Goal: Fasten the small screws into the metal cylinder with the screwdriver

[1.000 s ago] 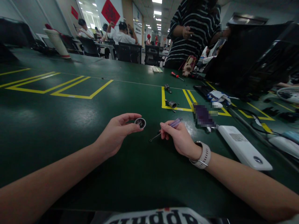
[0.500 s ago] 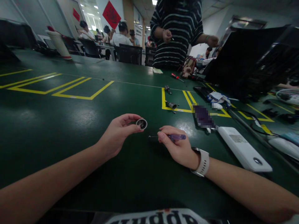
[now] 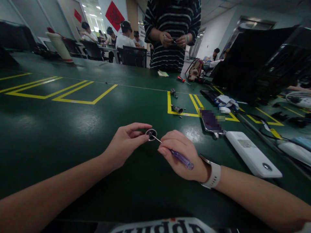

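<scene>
My left hand [image 3: 126,142] pinches a small round metal part [image 3: 151,134] between thumb and fingers, just above the green table [image 3: 73,129]. My right hand [image 3: 181,155], with a white watch on the wrist, grips a thin screwdriver with a purple handle [image 3: 181,158]. Its metal tip rests in the middle of the round part. The two hands are close together near the table's front.
Two small metal cylinders [image 3: 177,108] lie by a yellow marked box. A phone [image 3: 211,121], a white power bank [image 3: 252,153], cables and a red-handled screwdriver [image 3: 181,79] lie to the right. A person in a striped top [image 3: 173,32] stands across the table. Others sit behind.
My right hand has turned the screwdriver round and brought its tip into the round part. The left hand has shifted a little right. The standing person moved left and joined both hands.
</scene>
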`<state>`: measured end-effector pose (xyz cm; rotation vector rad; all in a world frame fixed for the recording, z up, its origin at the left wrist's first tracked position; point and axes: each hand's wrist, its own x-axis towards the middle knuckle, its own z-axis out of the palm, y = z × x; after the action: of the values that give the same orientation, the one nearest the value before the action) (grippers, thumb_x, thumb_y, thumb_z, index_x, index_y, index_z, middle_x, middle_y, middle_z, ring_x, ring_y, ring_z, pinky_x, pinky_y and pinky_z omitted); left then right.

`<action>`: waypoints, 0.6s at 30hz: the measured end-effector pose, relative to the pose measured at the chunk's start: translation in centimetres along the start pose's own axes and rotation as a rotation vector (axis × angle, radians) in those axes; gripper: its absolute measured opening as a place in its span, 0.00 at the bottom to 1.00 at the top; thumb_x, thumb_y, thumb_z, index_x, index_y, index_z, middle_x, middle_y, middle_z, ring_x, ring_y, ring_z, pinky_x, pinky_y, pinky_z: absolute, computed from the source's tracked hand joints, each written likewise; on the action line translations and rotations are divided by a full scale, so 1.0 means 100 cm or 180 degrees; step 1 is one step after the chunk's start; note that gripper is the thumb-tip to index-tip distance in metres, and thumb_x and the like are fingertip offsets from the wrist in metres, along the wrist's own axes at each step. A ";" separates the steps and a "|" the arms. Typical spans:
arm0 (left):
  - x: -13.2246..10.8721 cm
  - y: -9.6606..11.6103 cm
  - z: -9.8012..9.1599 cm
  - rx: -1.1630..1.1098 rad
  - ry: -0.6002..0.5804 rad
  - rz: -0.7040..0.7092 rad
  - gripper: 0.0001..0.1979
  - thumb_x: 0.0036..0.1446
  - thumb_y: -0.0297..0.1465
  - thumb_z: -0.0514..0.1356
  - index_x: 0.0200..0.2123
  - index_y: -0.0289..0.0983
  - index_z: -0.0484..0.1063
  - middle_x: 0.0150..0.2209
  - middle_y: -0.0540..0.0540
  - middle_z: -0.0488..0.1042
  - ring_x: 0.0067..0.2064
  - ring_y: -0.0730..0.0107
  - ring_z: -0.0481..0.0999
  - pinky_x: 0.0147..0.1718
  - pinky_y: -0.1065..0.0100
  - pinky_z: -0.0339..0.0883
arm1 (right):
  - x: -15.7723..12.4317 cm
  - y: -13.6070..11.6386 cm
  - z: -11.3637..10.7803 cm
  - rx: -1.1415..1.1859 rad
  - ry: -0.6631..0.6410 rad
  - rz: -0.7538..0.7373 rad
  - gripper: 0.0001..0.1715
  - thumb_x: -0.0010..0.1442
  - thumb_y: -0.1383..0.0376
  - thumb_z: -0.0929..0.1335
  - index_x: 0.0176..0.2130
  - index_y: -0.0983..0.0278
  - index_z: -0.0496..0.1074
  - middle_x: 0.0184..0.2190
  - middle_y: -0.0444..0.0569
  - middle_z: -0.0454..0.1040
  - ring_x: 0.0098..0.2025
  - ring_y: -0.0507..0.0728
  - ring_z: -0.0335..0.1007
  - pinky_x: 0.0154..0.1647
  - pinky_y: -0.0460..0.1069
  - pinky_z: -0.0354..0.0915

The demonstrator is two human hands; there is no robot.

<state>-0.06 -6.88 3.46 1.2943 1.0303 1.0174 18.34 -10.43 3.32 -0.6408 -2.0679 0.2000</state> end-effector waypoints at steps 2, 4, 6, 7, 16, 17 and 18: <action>0.000 0.000 0.001 0.0055 -0.0012 0.0069 0.15 0.43 0.27 0.66 0.38 0.37 0.75 0.33 0.49 0.80 0.35 0.72 0.79 0.35 0.74 0.70 | 0.000 0.000 0.001 -0.0060 -0.0051 -0.0043 0.03 0.61 0.69 0.63 0.35 0.65 0.67 0.30 0.51 0.72 0.33 0.54 0.68 0.35 0.51 0.66; -0.001 0.000 0.002 0.0102 -0.0014 0.0127 0.14 0.43 0.27 0.66 0.37 0.37 0.75 0.33 0.49 0.80 0.35 0.71 0.79 0.35 0.74 0.71 | -0.001 0.001 0.003 -0.0116 -0.0071 -0.0105 0.04 0.62 0.68 0.63 0.36 0.64 0.67 0.31 0.51 0.72 0.33 0.54 0.68 0.35 0.51 0.67; -0.001 0.001 0.002 0.0179 -0.0015 0.0191 0.13 0.44 0.27 0.65 0.37 0.37 0.75 0.33 0.49 0.80 0.35 0.70 0.79 0.36 0.73 0.71 | -0.001 0.002 0.004 -0.0179 -0.0091 -0.0157 0.04 0.62 0.68 0.63 0.36 0.65 0.67 0.31 0.51 0.73 0.33 0.54 0.68 0.34 0.51 0.67; -0.002 0.001 0.003 0.0228 -0.0014 0.0226 0.13 0.44 0.27 0.64 0.37 0.37 0.76 0.34 0.49 0.80 0.36 0.70 0.79 0.36 0.72 0.72 | -0.001 0.002 0.004 -0.0214 -0.0104 -0.0181 0.04 0.62 0.68 0.63 0.36 0.65 0.67 0.30 0.52 0.73 0.33 0.54 0.68 0.34 0.51 0.67; -0.003 0.005 0.007 0.0788 0.0237 0.0555 0.09 0.43 0.29 0.61 0.32 0.37 0.77 0.35 0.47 0.80 0.37 0.66 0.79 0.39 0.66 0.73 | -0.002 0.003 0.008 -0.0466 -0.0173 -0.0451 0.05 0.62 0.68 0.63 0.34 0.66 0.67 0.28 0.52 0.73 0.32 0.55 0.67 0.33 0.51 0.66; -0.003 0.005 0.007 0.0835 0.0256 0.0568 0.09 0.43 0.29 0.61 0.31 0.37 0.77 0.35 0.47 0.80 0.37 0.66 0.79 0.39 0.66 0.73 | -0.002 0.003 0.008 -0.0477 -0.0197 -0.0468 0.06 0.62 0.67 0.63 0.34 0.66 0.67 0.28 0.51 0.72 0.33 0.55 0.67 0.33 0.51 0.66; -0.004 0.006 0.008 0.0870 0.0268 0.0574 0.09 0.43 0.29 0.61 0.31 0.37 0.77 0.35 0.47 0.80 0.37 0.66 0.79 0.40 0.66 0.73 | -0.002 0.003 0.008 -0.0487 -0.0216 -0.0479 0.06 0.63 0.67 0.62 0.33 0.66 0.67 0.28 0.51 0.72 0.33 0.55 0.67 0.34 0.51 0.66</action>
<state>0.58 -7.42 4.03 1.6015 1.1626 1.1018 17.85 -10.17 2.60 -0.5736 -2.2015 -0.0236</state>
